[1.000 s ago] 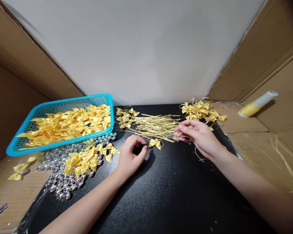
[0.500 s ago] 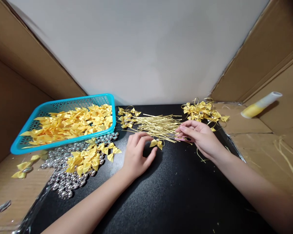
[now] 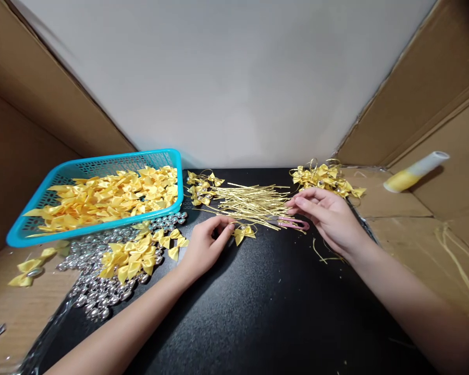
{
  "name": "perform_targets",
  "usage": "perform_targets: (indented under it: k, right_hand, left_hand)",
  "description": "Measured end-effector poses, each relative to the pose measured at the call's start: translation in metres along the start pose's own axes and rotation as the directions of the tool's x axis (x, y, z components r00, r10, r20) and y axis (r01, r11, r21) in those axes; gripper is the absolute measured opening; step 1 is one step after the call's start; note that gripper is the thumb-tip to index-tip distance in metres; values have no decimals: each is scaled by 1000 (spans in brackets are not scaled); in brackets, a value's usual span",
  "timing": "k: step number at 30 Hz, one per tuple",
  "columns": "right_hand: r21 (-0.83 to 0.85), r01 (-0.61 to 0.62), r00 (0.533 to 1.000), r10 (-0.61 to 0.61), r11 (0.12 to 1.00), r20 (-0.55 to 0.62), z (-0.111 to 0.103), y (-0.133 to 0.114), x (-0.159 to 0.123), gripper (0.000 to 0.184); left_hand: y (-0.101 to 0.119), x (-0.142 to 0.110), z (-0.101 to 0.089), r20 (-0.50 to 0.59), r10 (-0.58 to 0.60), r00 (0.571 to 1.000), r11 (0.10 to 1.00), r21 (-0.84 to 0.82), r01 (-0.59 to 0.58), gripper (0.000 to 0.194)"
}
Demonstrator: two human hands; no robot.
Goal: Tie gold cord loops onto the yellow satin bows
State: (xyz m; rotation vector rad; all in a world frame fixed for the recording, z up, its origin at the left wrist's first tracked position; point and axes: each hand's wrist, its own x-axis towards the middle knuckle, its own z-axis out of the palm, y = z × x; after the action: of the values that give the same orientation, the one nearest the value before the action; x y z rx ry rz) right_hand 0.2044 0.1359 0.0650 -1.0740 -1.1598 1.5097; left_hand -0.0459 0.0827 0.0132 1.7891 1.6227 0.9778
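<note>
My left hand [image 3: 207, 242] pinches the left end of a yellow ribbon bow [image 3: 244, 234], which lies on the black tabletop with a thin gold loop tied to it. My right hand [image 3: 330, 216] hovers at the right end of a heap of gold twist ties [image 3: 254, 200]. Its thumb and fingers are curled together, and anything between them is too small or hidden to make out. Pink-handled thread snips [image 3: 293, 223] lie under the right fingertips, apart from them, with the blade toward the gold ties.
On the left stands a blue basket [image 3: 101, 234] of yellow bows. Silver beads [image 3: 97, 297] and loose bows [image 3: 131, 258] spread before it. Looped bows sit in a small group [image 3: 203, 187] at the back and a bigger pile [image 3: 320, 177] at right. A tube [image 3: 416, 172] leans on cardboard.
My left hand opened over the bow, then closed its fingertips on the bow's left end and drew back slightly left. My right hand has shifted slightly right, showing more of the pink snips.
</note>
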Motion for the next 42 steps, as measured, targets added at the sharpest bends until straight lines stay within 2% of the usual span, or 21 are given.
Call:
perform_targets:
  k: [7, 10, 14, 20, 22, 25, 27, 30, 32, 35, 38, 40, 42]
  right_hand:
    - [-40, 31, 999, -32, 999, -9, -1, -4, -2, 27]
    - [-67, 75, 997, -74, 995, 10, 0, -11, -8, 24]
    - [-35, 134, 987, -130, 990, 97, 2, -23, -20, 17]
    - [-122, 165, 975, -143, 979, 168, 8, -25, -31, 13]
    - [-141, 152, 975, -125, 978, 186, 10, -23, -30, 13]
    - [-155, 143, 976, -112, 978, 189, 10, -20, -29, 13]
    - [-159, 151, 976, -121, 976, 181, 9, -20, -30, 13]
    - [-161, 184, 974, -158, 970, 159, 9, -21, -30, 12]
    - [-154, 203, 973, -182, 967, 139, 9, -22, -30, 11]
    - [-132, 213, 974, -200, 968, 106, 9, -23, -30, 11]
    - [-122, 227, 972, -217, 966, 85, 8, -24, -31, 11]
    - [-120, 243, 968, -233, 963, 87, 7, -27, -33, 10]
    - [-112, 259, 964, -250, 959, 92, 8, -30, -36, 9]
  left_hand:
    - [10, -4, -1, -10, -193, 981, 948, -261, 184, 19]
    - [12, -3, 2, -28, -236, 971, 917, -338, 213, 22]
    - [12, -5, 5, -25, -242, 970, 880, -428, 209, 22]
    - [13, -18, 7, 91, -96, 991, 840, -526, 130, 20]
    - [13, -20, 6, 55, -91, 994, 871, -479, 106, 18]
    - [12, -19, 2, -96, -67, 993, 951, -308, 35, 14]
    - [11, -16, -1, -120, -20, 993, 980, -201, -4, 13]
    - [11, -14, -3, 17, 36, 999, 997, -67, -35, 15]
    - [12, -14, -2, 92, 73, 993, 997, 20, -76, 10]
    - [14, -16, -2, 152, 247, 957, 967, 27, -254, 11]
    - [17, -16, -3, 197, 447, 872, 893, -43, -448, 20]
    - [18, -15, -4, 220, 482, 848, 876, -102, -471, 25]
    - [19, -14, -6, 248, 476, 844, 879, -173, -445, 26]
